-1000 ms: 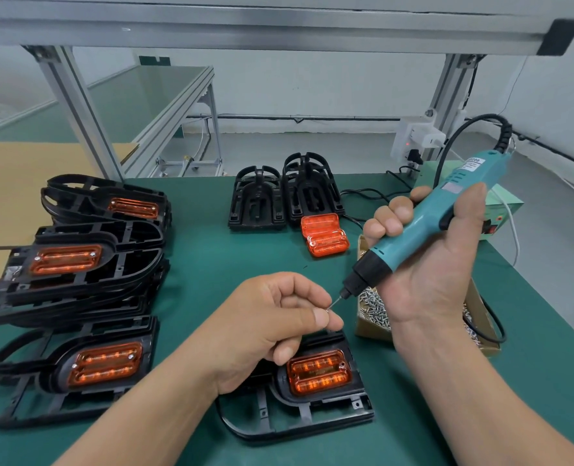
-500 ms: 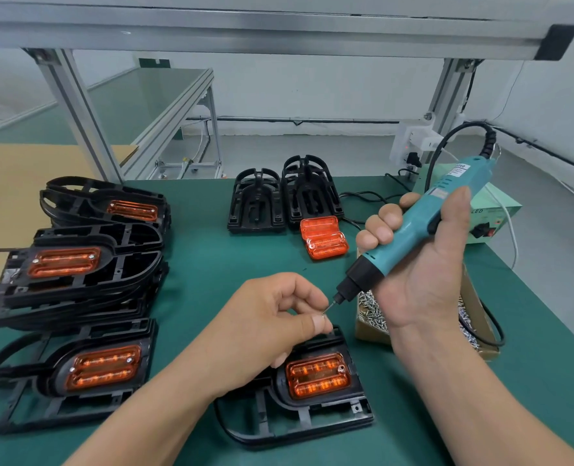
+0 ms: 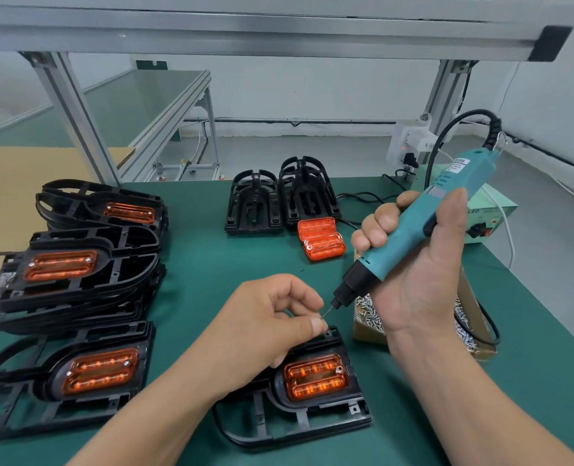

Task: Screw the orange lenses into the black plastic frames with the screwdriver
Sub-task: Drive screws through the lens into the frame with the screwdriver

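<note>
Right hand [image 3: 423, 264] up over the bench, fingers and thumb wrapped around the teal electric screwdriver [image 3: 423, 223]. The tool is tilted, its black nose pointing down and to the left, cable looping off its top end. The thin bit [image 3: 325, 311] comes down to the left hand [image 3: 262, 331], which hovers just in front of it. The left fingers are curled in, thumb and forefinger pinched tight together at the bit's tip. Anything held in that pinch is too small to make out. So the two hands are close, meeting only at that point.

Directly below them, nearest the person, lies the black plastic frame [image 3: 299, 428], flat on the green mat [image 3: 211, 264]. The orange lens [image 3: 315, 378] is seated in its pocket, and a silver screw [image 3: 339, 368] shows at the lens's upper right corner. The left hand covers the frame's upper left part.

Just beside the right wrist sits an open cardboard box of screws [image 3: 366, 326]. Farther back in the middle are two stacks of empty black frames [image 3: 253, 203], with a small pile of loose orange lenses [image 3: 320, 238] touching the front of the right-hand stack. Down the left side are frames already carrying lenses [image 3: 77, 274], some piled on each other. A pale green power box [image 3: 493, 216] stands behind the screwdriver.
</note>
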A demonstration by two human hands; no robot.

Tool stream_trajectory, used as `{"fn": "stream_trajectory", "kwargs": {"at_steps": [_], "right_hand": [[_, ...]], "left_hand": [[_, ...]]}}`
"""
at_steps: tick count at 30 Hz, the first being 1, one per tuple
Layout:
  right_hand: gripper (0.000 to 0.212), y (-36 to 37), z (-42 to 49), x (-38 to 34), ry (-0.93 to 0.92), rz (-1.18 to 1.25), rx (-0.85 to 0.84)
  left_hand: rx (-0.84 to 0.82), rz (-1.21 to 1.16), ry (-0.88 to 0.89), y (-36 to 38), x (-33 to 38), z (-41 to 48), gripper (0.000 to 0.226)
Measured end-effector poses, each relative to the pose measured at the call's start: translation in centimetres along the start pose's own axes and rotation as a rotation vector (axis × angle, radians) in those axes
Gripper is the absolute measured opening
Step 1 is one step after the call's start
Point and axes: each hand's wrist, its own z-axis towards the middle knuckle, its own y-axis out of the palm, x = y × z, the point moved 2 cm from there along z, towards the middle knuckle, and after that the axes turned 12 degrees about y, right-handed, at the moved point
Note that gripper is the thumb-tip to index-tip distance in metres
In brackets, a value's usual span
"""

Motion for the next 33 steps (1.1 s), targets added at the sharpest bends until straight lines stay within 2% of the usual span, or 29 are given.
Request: {"fn": "stream_trajectory", "kwargs": {"at_steps": [5,9,17,28,33], "right_hand": [[0.026,0.1,0.0,0.1,-0.019,-0.056,0.032],[0.023,0.1,0.0,0.3,-0.023,-0.075,0.04],[0.042,-0.2,0.0,0.5,0.03,0.03,0.025],[0.044,-0.7,0.4,-0.5,0.018,0.134,0.083],[0.044,-0.6,0.3,-0.7,-0.002,0.128,0.067]], "left_hand": [[0.059,-0.003,-0.013,-0.1,-0.2,0.1,0.02],[0.07,0.029,-0.018,-0.1,0.2,0.0,0.016],[-0.004,0.016,-0.039,0.2,0.6,0.0,0.016],[0.052,0.092,0.01,-0.2,0.0,-0.1,0.016],[0.041,-0.019,-0.01,0.0,0.2,0.0,0.015]]}}
